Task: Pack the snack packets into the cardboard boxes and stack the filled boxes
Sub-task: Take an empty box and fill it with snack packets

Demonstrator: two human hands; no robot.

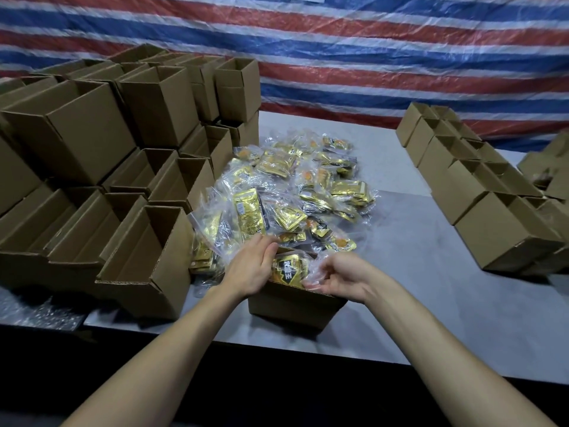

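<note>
Left of the hands, stacks of open brown cardboard boxes (92,167) stand on the grey worktop (431,272). The left hand (255,268), fingers nearly straight, presses on a gold-and-black snack packet in clear plastic wrap (289,272), which sits in the mouth of a small open brown cardboard box (292,306) under both hands. The right hand (338,277) pinches the wrap's edge with curled fingers. Beyond the hands lies a heap of gold snack packets (295,186); further right, rows of small brown boxes (480,195).
</note>
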